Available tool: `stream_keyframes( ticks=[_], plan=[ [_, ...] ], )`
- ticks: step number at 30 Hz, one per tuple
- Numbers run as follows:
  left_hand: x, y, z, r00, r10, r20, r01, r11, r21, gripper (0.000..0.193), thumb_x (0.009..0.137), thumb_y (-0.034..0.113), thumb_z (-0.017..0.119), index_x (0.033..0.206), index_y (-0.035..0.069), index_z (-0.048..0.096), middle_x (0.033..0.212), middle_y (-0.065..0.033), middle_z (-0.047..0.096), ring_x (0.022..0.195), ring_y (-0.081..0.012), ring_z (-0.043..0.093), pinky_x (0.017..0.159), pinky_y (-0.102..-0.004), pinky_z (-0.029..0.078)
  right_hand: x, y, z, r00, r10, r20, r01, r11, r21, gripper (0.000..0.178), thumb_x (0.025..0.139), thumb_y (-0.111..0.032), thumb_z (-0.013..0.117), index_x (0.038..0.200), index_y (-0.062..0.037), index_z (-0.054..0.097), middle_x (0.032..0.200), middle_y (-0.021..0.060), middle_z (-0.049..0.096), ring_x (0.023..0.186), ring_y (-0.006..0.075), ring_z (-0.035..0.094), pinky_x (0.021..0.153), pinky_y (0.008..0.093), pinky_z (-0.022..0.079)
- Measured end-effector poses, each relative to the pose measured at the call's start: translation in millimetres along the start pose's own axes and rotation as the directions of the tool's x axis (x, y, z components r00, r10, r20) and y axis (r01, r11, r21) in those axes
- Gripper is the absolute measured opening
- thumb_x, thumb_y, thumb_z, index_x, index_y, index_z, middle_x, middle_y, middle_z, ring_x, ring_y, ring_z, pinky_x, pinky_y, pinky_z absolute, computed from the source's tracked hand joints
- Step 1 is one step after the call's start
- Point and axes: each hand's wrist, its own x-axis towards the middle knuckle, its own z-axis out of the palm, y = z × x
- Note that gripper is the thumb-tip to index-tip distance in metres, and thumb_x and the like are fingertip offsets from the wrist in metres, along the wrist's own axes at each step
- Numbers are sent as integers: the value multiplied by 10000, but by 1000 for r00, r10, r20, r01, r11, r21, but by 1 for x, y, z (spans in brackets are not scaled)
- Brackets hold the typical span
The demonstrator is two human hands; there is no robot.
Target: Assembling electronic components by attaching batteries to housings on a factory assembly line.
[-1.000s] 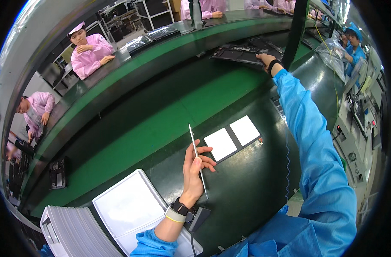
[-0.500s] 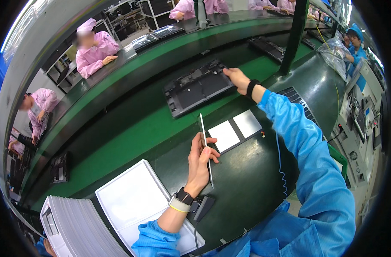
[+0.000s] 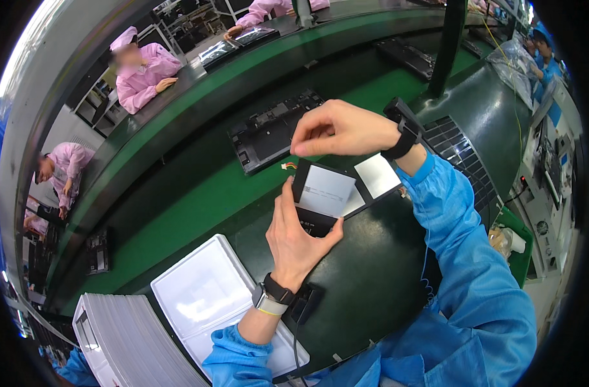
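My left hand (image 3: 294, 238) grips a flat laptop battery (image 3: 325, 188) by its lower edge and side. The battery is black with a pale silver panel. From its upper left corner sticks a small white connector (image 3: 285, 166) on red and yellow wires. My right hand (image 3: 349, 129) hovers over the battery's top edge, thumb and fingertips pinched together; whatever is between them is hidden or too small to see. Another battery (image 3: 377, 175) with silver panels lies on the dark table, partly covered by the held one. Beyond my hands an open laptop base (image 3: 262, 138) rests on the green conveyor.
A white tray (image 3: 198, 277) lies left of my forearm, beside a stack of white trays (image 3: 136, 342). At the right are a black grid panel (image 3: 465, 164), a green bin (image 3: 521, 258) and a dark upright post (image 3: 448, 58). People in pink sit across the line.
My right hand has left the laptop base and come back over the battery. My left hand has turned the battery from edge-on to face-up. The laptop base now sits farther left.
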Motion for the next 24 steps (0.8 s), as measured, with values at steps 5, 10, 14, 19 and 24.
stream_keyframes(
  ticks=[5,10,14,19,24],
  plan=[
    [3,3,1,1000,-2,-7,2,993,117,993,615,264,880,1421,-39,385,1127,-197,584,977,-345,639,796,-403,551,-7,-10,5,997,-52,-48,51,998,-37,161,811,-103,756,913,13,712,788,87,713,727,124,674,684,265,536],
    [11,2,-11,999,21,43,-22,999,45,934,685,242,883,1449,-9,408,1214,-183,606,1024,-286,645,901,-372,508,-9,-4,2,998,49,-51,-52,997,-62,101,784,-33,750,840,16,681,769,102,720,707,168,699,657,284,539],
    [69,-34,-37,926,-318,205,372,863,-342,333,1017,273,562,1128,-16,684,1067,-69,713,975,-139,628,854,-274,481,-21,-8,-11,993,-15,-117,3,995,-95,100,771,-17,749,821,14,669,748,119,706,716,214,700,658,321,534],
    [133,-90,-7,782,-528,333,620,717,-318,366,985,237,611,1213,-49,624,1097,-114,690,944,-166,648,783,-282,525,-32,-18,-25,977,-118,-175,87,980,-177,120,726,12,739,762,-2,626,758,124,630,753,274,652,680,386,502],
    [150,-117,36,747,-576,331,661,695,-284,506,904,174,724,1269,-125,541,974,-111,688,693,-120,640,528,-214,462,-50,-28,-59,831,-289,-476,57,894,-444,77,698,24,698,752,-2,650,754,134,672,774,298,684,686,399,529]
  ],
)
